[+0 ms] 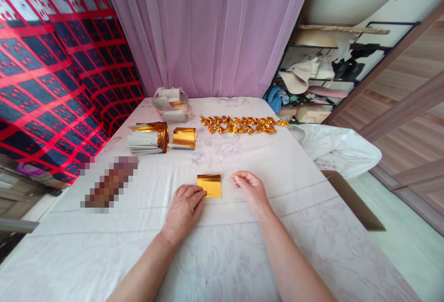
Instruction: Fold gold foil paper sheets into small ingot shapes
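A small gold foil paper sheet (pixel 209 186) lies on the tablecloth in front of me, its far edge darker than the rest. My left hand (pixel 186 205) rests flat at the sheet's left side, its fingertips touching the lower left corner. To the right of the sheet and apart from it, my right hand (pixel 249 186) has thumb and forefinger pinched together just over the cloth. Whatever may be between those fingertips is too small to make out. Farther back stand a larger stack of foil paper (pixel 149 138) and a smaller stack (pixel 184 138).
Folded gold foil pieces (pixel 239 125) lie in rows at the back right of the table. A clear plastic bag (pixel 170 105) holding paper sits at the back left. A pixelated patch (pixel 111 184) covers something at left. A white plastic bag (pixel 343 149) lies past the right edge.
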`<action>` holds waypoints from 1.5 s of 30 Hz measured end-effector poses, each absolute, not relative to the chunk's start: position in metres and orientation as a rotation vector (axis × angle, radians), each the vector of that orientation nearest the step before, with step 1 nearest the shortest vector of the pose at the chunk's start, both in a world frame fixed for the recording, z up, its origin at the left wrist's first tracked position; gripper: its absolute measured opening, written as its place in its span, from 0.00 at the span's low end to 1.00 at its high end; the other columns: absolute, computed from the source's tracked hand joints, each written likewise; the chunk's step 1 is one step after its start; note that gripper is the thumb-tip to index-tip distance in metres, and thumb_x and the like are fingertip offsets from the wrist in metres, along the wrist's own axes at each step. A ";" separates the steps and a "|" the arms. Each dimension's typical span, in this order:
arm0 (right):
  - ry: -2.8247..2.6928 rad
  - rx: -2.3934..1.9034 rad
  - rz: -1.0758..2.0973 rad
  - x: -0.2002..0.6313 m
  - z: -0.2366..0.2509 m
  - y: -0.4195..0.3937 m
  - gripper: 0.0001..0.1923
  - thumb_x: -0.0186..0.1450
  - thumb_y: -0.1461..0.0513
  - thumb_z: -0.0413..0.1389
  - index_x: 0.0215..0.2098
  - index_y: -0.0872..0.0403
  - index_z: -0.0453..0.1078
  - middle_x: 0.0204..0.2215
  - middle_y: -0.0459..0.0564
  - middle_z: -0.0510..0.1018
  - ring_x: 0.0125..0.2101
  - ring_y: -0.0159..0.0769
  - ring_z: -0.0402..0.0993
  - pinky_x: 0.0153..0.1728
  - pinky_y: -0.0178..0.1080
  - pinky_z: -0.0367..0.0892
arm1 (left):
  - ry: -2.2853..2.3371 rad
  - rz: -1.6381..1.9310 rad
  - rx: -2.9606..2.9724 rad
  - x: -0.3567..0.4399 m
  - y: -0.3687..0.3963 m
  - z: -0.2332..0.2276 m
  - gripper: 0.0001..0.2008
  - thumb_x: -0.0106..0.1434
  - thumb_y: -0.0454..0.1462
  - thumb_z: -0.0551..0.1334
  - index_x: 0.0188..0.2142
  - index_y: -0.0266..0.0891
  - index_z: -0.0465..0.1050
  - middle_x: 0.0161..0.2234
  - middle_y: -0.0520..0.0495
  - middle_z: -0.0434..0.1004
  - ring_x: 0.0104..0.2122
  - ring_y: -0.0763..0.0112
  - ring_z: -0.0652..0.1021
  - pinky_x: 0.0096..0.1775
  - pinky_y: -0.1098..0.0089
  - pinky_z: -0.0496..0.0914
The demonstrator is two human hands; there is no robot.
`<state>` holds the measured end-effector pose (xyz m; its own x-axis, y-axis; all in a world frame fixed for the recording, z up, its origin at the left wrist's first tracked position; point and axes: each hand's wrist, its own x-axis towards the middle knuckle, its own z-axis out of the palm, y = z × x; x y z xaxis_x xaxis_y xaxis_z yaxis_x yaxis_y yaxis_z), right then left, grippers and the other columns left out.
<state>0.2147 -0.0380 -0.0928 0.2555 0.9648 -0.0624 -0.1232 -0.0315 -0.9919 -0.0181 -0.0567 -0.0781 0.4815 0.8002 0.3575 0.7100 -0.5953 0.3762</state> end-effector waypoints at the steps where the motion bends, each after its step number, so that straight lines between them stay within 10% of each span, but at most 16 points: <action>1: -0.867 -1.249 1.119 0.216 -0.092 -0.038 0.19 0.49 0.48 0.66 0.31 0.53 0.75 0.28 0.50 0.80 0.33 0.38 0.77 0.32 0.38 0.71 | 1.313 0.757 2.547 -0.018 -0.057 -0.078 0.12 0.67 0.34 0.56 0.46 0.41 0.76 0.44 0.44 0.78 0.45 0.59 0.74 0.49 0.53 0.70; 35: -1.023 -1.282 1.042 0.218 -0.094 -0.039 0.18 0.53 0.48 0.62 0.32 0.53 0.74 0.26 0.48 0.78 0.27 0.33 0.72 0.27 0.34 0.66 | 1.329 0.794 2.520 -0.019 -0.055 -0.083 0.11 0.66 0.37 0.58 0.45 0.43 0.77 0.43 0.44 0.78 0.44 0.60 0.74 0.48 0.54 0.70; 45: -1.985 -1.320 0.485 0.202 -0.086 -0.061 0.13 0.57 0.68 0.58 0.38 0.48 0.76 0.38 0.48 0.78 0.39 0.38 0.74 0.42 0.40 0.70 | 1.362 0.749 2.487 -0.018 -0.055 -0.081 0.10 0.65 0.37 0.60 0.45 0.44 0.77 0.43 0.46 0.79 0.45 0.61 0.75 0.47 0.55 0.70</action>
